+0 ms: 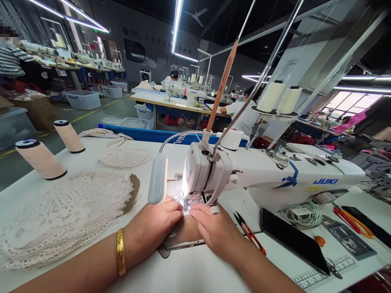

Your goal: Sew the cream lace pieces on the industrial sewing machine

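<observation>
Left hand: The left hand (160, 217) is resting on the brown cloth (188, 232), its fingers lying close together; I cannot tell whether they are pinching it. A gold bracelet (121, 252) is circling this wrist.
Right hand: The right hand (214, 228) is touching the same cloth from the other side, its fingers pointing toward the needle area; whether they are gripping, I cannot tell.
Cloth: It is lying on the white table (174, 276), between the hands and partly under the machine head, with white lace (174, 190) showing there.
Sewing machine: The white sewing machine (265, 171) is standing across the table; a grey lamp (157, 183) is hanging just beside its head, near the left fingers.
Left side: A stack of lace pieces (70, 203) is lying near two upright, tilted-looking thread cones (41, 160).
Right side: Thread snips (249, 234) are lying near the right hand, beside a black phone (291, 240).
Behind: A person in white (244, 116) is sitting near another table.
</observation>
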The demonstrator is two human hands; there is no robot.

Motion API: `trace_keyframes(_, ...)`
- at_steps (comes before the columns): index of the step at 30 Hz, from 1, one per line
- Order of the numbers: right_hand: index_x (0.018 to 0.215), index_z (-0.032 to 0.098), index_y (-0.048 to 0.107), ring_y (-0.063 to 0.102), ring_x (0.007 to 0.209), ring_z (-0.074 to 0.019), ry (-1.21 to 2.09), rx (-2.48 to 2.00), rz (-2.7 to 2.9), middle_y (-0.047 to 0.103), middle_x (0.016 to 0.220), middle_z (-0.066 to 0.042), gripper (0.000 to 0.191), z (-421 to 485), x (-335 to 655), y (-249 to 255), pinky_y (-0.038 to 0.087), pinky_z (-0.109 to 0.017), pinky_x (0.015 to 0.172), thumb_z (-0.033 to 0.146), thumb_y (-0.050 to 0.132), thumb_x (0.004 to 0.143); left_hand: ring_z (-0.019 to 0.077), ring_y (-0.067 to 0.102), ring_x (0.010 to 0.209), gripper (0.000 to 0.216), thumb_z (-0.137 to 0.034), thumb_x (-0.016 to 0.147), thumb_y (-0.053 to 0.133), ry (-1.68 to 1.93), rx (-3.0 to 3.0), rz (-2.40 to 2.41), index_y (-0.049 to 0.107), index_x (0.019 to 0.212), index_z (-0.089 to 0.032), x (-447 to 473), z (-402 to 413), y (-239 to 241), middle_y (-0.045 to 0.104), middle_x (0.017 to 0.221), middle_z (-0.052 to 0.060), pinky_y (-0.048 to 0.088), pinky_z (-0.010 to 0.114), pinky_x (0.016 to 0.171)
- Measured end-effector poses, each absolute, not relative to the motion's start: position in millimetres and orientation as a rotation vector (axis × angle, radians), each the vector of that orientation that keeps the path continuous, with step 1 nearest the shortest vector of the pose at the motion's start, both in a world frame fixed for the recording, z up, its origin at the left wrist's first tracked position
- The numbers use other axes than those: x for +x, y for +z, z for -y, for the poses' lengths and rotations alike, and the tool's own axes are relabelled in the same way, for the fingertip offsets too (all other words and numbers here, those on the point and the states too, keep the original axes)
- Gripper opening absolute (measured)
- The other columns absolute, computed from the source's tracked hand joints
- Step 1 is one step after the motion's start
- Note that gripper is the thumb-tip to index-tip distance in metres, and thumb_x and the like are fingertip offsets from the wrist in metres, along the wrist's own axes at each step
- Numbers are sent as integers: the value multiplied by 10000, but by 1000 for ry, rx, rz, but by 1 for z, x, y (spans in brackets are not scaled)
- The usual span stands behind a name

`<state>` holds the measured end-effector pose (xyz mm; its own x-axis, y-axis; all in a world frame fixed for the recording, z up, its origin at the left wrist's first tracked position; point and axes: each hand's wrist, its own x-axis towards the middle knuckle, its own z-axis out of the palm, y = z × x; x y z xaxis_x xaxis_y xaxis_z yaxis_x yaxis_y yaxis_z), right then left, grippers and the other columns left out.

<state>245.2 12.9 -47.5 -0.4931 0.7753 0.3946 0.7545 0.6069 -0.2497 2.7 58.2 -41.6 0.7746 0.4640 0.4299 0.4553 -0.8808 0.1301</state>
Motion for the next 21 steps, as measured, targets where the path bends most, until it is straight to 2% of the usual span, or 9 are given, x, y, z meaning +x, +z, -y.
trace_keyframes(4, 1153, 218, 705, 660, 1020, -258, 91, -1205, 2355, 735, 1146, -92, 437, -13, 244, -46, 565, -374, 861, -19, 511, 842, 218, 649, 837, 284, -41, 1032, 482, 741, 2970, -774, 695, 904, -177, 4, -61, -39, 746, 928, 28, 509, 361, 832)
trace_keyframes(9, 1164, 236, 709, 678, 1031, -270, 25, -1214, 2336, 741, 1177, -96, 433, -13, 243, -47, 584, -374, 822, -1, 536, 846, 216, 640, 843, 304, -71, 1040, 457, 825, 2954, -765, 714, 947, -206, 4, -61, -35, 738, 931, 24, 508, 350, 837)
trace_keyframes(12, 1184, 229, 704, 693, 1025, -274, 10, -1202, 2338, 748, 1201, -104, 421, -12, 244, -46, 589, -378, 806, 7, 526, 875, 234, 654, 942, 179, -148, 1032, 538, 822, 2871, -902, 703, 1042, -216, 1, -58, -34, 727, 1032, 46, 515, 360, 876)
trace_keyframes(14, 1207, 214, 691, 701, 1036, -275, 17, -1164, 2336, 754, 1212, -113, 418, -10, 244, -45, 590, -386, 816, 3, 505, 898, 258, 642, 953, 74, -255, 1007, 639, 805, 2810, -1060, 695, 984, -212, -1, -54, -32, 701, 1018, 64, 509, 359, 816)
trace_keyframes(16, 1225, 204, 670, 706, 1052, -268, 36, -1083, 2330, 763, 1202, -111, 421, -8, 243, -43, 583, -385, 829, -7, 479, 915, 244, 615, 853, 245, -330, 1001, 659, 784, 2763, -1090, 658, 787, -210, -3, -50, -29, 654, 891, 53, 474, 336, 725)
trace_keyframes(18, 1249, 204, 643, 701, 1067, -255, 67, -981, 2328, 771, 1190, -94, 418, -6, 240, -41, 571, -381, 856, -8, 467, 934, 207, 581, 758, 377, -333, 1032, 597, 772, 2715, -976, 605, 677, -205, -4, -47, -22, 610, 810, 34, 438, 318, 680)
trace_keyframes(21, 1255, 211, 623, 670, 1115, -245, 120, -870, 2363, 759, 1222, -73, 372, -5, 238, -39, 547, -377, 907, 23, 497, 960, 194, 581, 777, 341, -261, 1070, 472, 789, 2678, -858, 632, 775, -200, -5, -47, -14, 637, 863, 34, 439, 320, 714)
